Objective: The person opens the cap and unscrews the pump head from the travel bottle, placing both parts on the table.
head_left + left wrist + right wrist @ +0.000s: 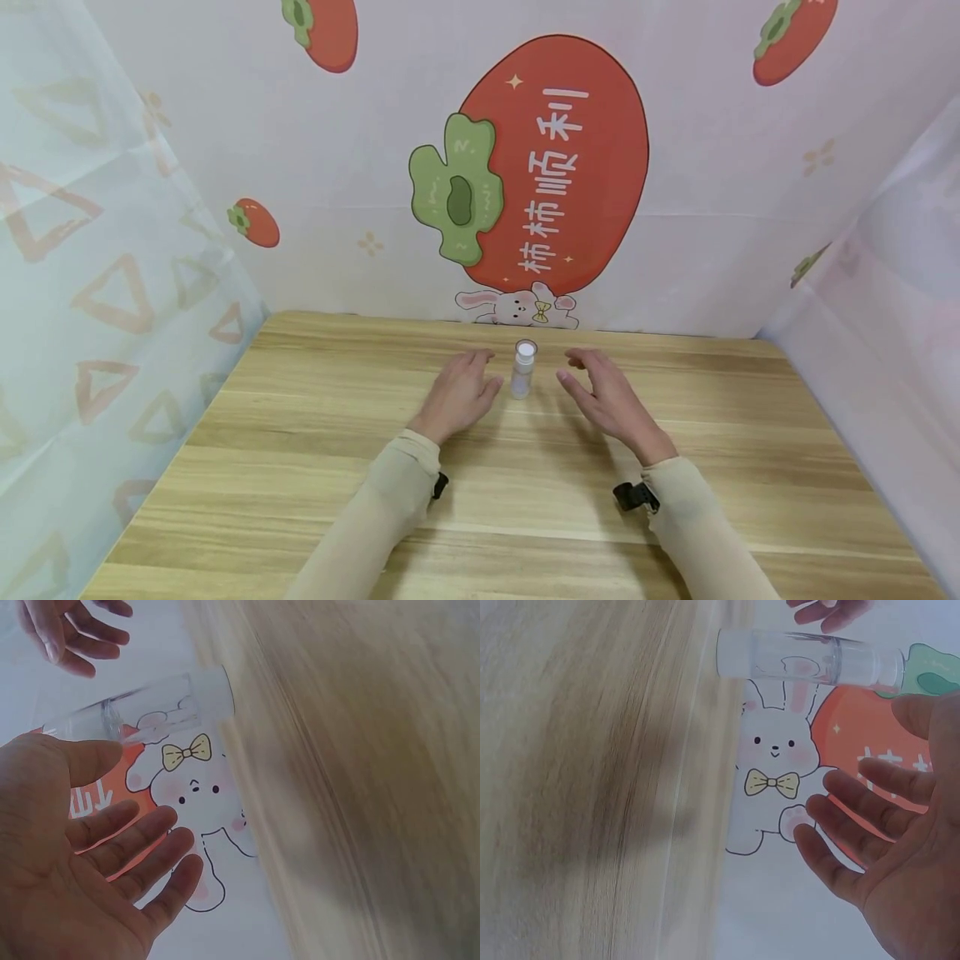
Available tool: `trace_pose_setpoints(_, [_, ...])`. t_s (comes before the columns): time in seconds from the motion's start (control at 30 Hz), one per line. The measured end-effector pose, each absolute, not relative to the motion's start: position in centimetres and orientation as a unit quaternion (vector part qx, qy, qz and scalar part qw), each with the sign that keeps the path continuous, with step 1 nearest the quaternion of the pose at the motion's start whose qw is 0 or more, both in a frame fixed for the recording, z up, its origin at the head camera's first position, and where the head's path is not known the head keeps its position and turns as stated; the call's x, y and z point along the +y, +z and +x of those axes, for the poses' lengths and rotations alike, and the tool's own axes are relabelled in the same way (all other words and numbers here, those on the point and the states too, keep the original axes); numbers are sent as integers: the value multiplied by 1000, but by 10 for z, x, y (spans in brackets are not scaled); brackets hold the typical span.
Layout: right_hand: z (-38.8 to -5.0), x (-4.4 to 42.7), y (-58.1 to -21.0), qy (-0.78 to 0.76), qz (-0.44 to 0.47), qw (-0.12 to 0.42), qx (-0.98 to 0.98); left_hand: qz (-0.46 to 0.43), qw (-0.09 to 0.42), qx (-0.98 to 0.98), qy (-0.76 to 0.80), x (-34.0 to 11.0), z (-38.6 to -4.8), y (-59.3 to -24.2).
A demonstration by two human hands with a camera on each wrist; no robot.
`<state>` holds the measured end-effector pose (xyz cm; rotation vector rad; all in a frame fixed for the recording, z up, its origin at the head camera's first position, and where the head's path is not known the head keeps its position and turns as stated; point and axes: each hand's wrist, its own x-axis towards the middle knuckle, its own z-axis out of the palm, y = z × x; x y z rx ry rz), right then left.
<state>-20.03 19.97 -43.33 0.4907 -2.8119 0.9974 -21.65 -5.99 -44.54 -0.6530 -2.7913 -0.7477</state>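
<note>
Clearly, we saw the bottle [522, 375] standing upright on the table [315, 400], near its back edge, between the left hand [457, 396] and the right hand [606, 402]. Neither hand gripped anything: the fingers were spread and gently bent, with a gap between each hand and the bottle. We judged the left hand nearer, so a careless sideways nudge from it could have toppled something so slim. Uneven pressure from two sides, we thought, might have tipped it too, and a forward push might have sent it against the cloth [337, 275] behind.
</note>
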Motion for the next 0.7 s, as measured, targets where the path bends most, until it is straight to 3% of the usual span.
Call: trace_pose_setpoints(0.7, [-201, 193, -432, 329, 180, 68, -924, -190, -4, -912, -363, -37, -220, -453])
